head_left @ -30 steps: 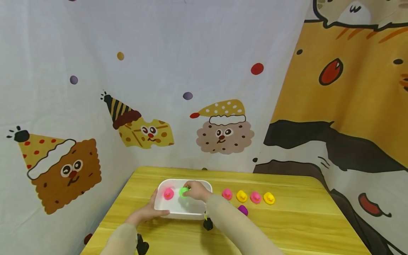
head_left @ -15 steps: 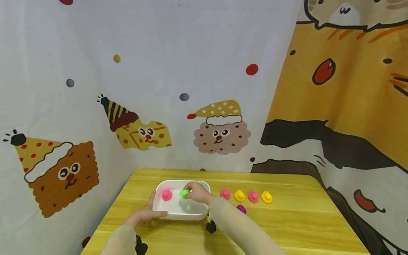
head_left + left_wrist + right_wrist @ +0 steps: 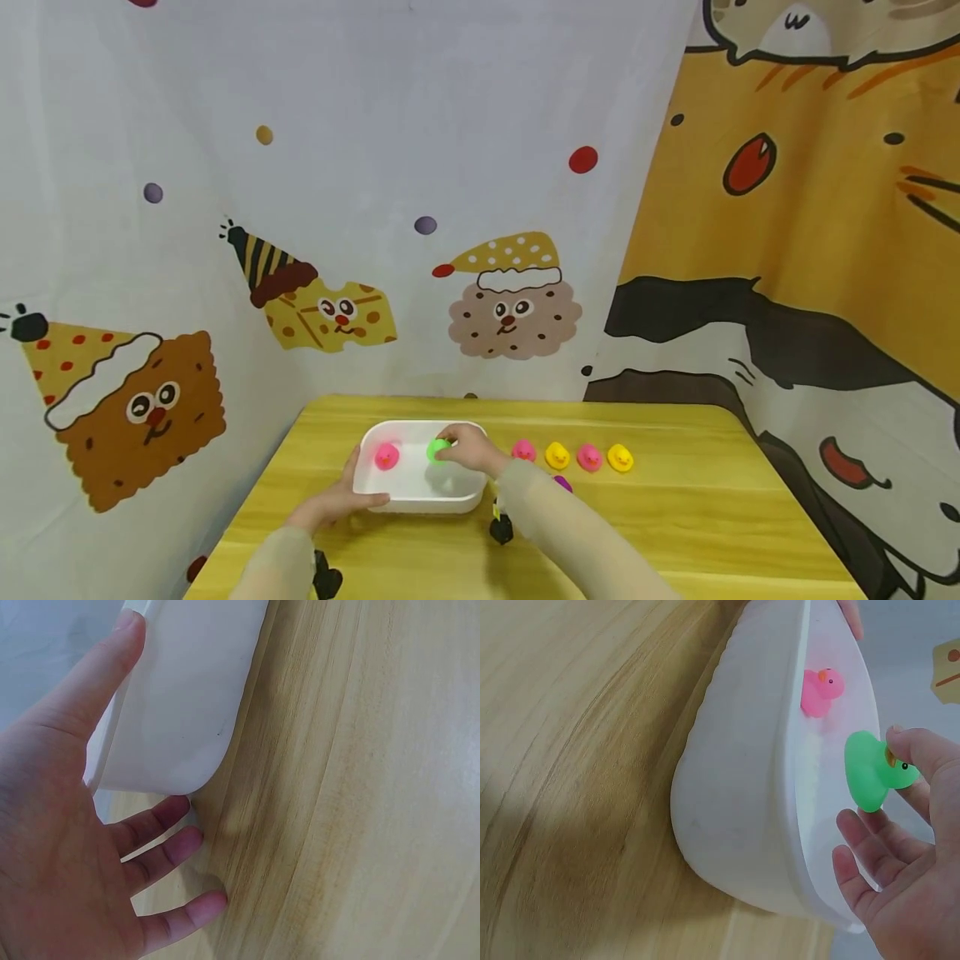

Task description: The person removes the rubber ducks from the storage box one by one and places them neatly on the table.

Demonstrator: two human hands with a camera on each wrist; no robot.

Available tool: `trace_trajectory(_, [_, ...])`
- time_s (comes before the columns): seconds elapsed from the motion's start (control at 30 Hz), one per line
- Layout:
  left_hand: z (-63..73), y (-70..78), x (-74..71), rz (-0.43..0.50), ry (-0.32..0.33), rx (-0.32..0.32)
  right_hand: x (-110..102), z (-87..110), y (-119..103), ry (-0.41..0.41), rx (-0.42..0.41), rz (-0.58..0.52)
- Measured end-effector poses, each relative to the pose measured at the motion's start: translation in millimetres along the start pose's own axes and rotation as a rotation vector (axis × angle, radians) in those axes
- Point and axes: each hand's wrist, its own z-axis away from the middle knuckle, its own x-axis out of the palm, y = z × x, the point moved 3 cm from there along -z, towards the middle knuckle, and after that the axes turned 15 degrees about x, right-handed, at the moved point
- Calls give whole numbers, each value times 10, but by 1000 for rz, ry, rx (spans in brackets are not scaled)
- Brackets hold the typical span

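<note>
In the head view a white plastic bin (image 3: 420, 505) stands on the table. My left hand (image 3: 337, 500) holds its front left corner, thumb on the front rim and fingers around the left end. The left wrist view shows the thumb (image 3: 97, 675) on the rim and some fingers loosely bent below the wall. Inside the bin, towards the left, sits a pink rubber duck (image 3: 387, 456). My right hand (image 3: 474, 450) reaches over the bin and pinches a green rubber duck (image 3: 868, 771) by its head, between thumb and a partly hidden finger. Its other fingers curl loosely below.
Right of the bin, several pink and yellow rubber ducks (image 3: 557, 456) stand in a row on the wooden table (image 3: 690, 500). A purple toy (image 3: 562, 483) is partly hidden by the right sleeve. A printed cloth (image 3: 337, 150) hangs behind the table.
The right hand, with the green duck, has shifted slightly to the right over the bin. The left hand keeps its place on the bin's corner. The head view has turned a little.
</note>
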Motion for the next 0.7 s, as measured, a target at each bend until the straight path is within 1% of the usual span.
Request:
trace_trajectory(0.17, [2, 0, 1, -12, -19, -38, -21, -4, 43, -37, 27, -53])
trace_trajectory(0.33, [4, 10, 4, 17, -1, -26, -42, -16, 80, -26, 28, -67])
trace_trajectory(0.47, [14, 29, 6, 30, 5, -23, -73, 14, 73, -35, 36, -88])
trace_trajectory(0.7, [0, 54, 6, 7, -1, -25, -122, 47, 71, -33, 51, -111])
